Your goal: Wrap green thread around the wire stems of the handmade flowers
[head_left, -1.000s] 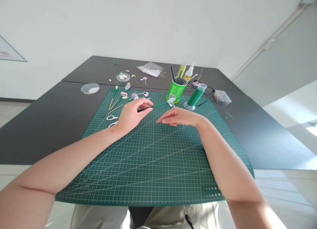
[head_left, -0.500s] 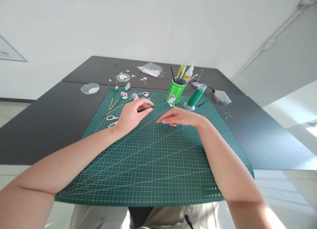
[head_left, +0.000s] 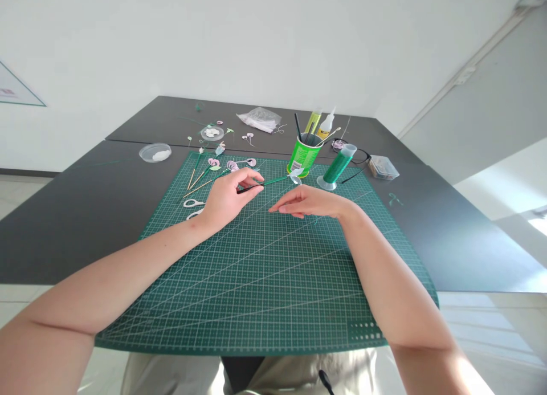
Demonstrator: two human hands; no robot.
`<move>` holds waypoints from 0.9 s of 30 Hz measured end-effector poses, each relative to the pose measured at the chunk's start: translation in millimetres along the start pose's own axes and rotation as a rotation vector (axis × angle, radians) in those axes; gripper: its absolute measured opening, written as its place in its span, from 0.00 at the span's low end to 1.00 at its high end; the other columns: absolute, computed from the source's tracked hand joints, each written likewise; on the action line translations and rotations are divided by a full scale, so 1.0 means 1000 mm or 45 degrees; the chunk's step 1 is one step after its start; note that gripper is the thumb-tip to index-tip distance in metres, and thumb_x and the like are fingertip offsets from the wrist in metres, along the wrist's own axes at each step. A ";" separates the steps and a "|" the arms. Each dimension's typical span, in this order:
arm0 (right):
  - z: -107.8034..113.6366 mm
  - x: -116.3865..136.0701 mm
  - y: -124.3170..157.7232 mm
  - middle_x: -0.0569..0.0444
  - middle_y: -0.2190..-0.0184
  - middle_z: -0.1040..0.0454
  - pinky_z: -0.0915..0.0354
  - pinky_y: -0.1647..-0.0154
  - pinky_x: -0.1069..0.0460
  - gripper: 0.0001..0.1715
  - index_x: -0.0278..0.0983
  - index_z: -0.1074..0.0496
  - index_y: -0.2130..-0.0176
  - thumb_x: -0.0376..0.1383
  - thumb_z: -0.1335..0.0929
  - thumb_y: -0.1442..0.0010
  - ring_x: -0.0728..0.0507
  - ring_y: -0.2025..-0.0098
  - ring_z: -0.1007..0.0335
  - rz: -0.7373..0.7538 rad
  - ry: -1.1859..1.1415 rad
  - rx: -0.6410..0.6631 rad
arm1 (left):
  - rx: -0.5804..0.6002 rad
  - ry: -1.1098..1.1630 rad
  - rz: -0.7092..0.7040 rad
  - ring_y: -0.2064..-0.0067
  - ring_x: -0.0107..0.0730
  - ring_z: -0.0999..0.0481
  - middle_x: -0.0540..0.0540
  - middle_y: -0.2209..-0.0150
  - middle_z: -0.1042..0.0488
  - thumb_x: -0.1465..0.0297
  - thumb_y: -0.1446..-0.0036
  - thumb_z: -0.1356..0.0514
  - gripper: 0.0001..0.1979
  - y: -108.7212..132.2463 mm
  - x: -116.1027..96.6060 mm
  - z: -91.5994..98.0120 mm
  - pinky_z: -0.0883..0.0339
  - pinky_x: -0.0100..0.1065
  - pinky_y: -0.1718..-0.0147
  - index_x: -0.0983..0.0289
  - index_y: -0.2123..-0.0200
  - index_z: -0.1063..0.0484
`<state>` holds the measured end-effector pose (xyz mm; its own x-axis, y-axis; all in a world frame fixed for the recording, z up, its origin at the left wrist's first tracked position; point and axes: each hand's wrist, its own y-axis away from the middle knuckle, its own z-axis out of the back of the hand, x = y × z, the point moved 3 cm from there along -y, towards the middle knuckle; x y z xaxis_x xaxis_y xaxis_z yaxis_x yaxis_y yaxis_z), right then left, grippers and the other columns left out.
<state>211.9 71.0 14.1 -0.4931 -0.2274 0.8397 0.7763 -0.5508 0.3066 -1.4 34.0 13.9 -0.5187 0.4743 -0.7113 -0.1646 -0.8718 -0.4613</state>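
My left hand [head_left: 233, 196] pinches the dark end of a thin green flower stem [head_left: 276, 181] between thumb and fingers. Pale bluish-white petals [head_left: 296, 175] sit at the stem's far tip, in front of the green can. My right hand [head_left: 305, 201] hovers low over the mat, palm down, with its fingers bent and pressed together. Whatever those fingers may hold is too small to make out. White-handled scissors [head_left: 194, 203] lie partly hidden behind my left hand. Beyond that hand are several sticks with pale and lilac flowers [head_left: 213, 163].
A green cutting mat [head_left: 256, 292] covers the front of the dark table [head_left: 64, 212]. The green can [head_left: 304, 155] holds brushes. Right of it stand a green thread spool [head_left: 339, 166] and a clear box [head_left: 383, 168]. Behind are a glue bottle [head_left: 327, 124], plastic bag [head_left: 260, 119] and shallow dish [head_left: 155, 153].
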 end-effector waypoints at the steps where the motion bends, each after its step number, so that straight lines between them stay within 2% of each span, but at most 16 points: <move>1: 0.000 0.000 0.000 0.59 0.80 0.36 0.47 0.71 0.52 0.24 0.34 0.19 0.48 0.47 0.31 0.36 0.50 0.75 0.43 -0.002 0.005 0.003 | 0.008 -0.006 -0.003 0.61 0.34 0.20 0.52 0.63 0.18 0.65 0.38 0.36 0.06 0.000 0.000 0.000 0.27 0.33 0.62 0.58 0.58 0.22; 5: 0.000 -0.001 0.000 0.59 0.79 0.35 0.46 0.71 0.52 0.25 0.35 0.19 0.48 0.47 0.31 0.37 0.50 0.75 0.42 0.000 0.016 0.010 | 0.018 -0.008 -0.021 0.62 0.33 0.20 0.52 0.62 0.18 0.65 0.38 0.36 0.05 0.000 0.000 -0.001 0.27 0.34 0.61 0.59 0.61 0.22; 9: 0.000 -0.002 -0.001 0.58 0.79 0.35 0.46 0.70 0.51 0.25 0.34 0.20 0.48 0.47 0.31 0.36 0.50 0.75 0.42 0.006 0.019 0.013 | 0.000 0.003 -0.011 0.64 0.32 0.21 0.51 0.65 0.19 0.65 0.38 0.35 0.05 0.000 0.001 -0.001 0.27 0.33 0.63 0.60 0.65 0.24; 14: 0.000 -0.002 -0.001 0.58 0.78 0.34 0.45 0.70 0.52 0.24 0.35 0.19 0.48 0.47 0.32 0.35 0.50 0.74 0.41 0.010 0.032 0.022 | 0.016 -0.011 -0.022 0.62 0.33 0.20 0.51 0.62 0.18 0.66 0.38 0.35 0.05 0.000 0.001 -0.001 0.27 0.33 0.61 0.58 0.59 0.22; 20: -0.001 -0.002 -0.001 0.58 0.78 0.34 0.46 0.71 0.52 0.24 0.35 0.20 0.48 0.46 0.31 0.36 0.50 0.74 0.41 0.004 0.030 0.016 | 0.008 -0.017 0.013 0.63 0.34 0.20 0.52 0.64 0.18 0.65 0.39 0.35 0.05 -0.001 0.003 -0.001 0.27 0.34 0.61 0.59 0.62 0.23; 25: -0.001 -0.001 0.000 0.58 0.78 0.34 0.46 0.71 0.52 0.23 0.35 0.20 0.48 0.46 0.31 0.36 0.51 0.75 0.42 0.002 0.008 0.011 | 0.002 -0.015 0.059 0.62 0.35 0.19 0.52 0.64 0.18 0.65 0.39 0.35 0.08 -0.002 0.004 0.000 0.26 0.35 0.61 0.59 0.57 0.22; 27: 0.000 -0.002 0.002 0.59 0.79 0.34 0.47 0.72 0.52 0.23 0.35 0.20 0.48 0.46 0.31 0.36 0.51 0.76 0.43 -0.005 -0.010 0.026 | 0.019 -0.011 0.061 0.62 0.35 0.19 0.53 0.64 0.17 0.65 0.38 0.35 0.08 -0.002 0.004 -0.001 0.26 0.35 0.61 0.59 0.58 0.21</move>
<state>213.9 70.1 12.8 -0.4934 -0.2190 0.8418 0.7821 -0.5352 0.3191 -2.8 38.0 11.4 -0.5338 0.4308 -0.7276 -0.1518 -0.8954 -0.4187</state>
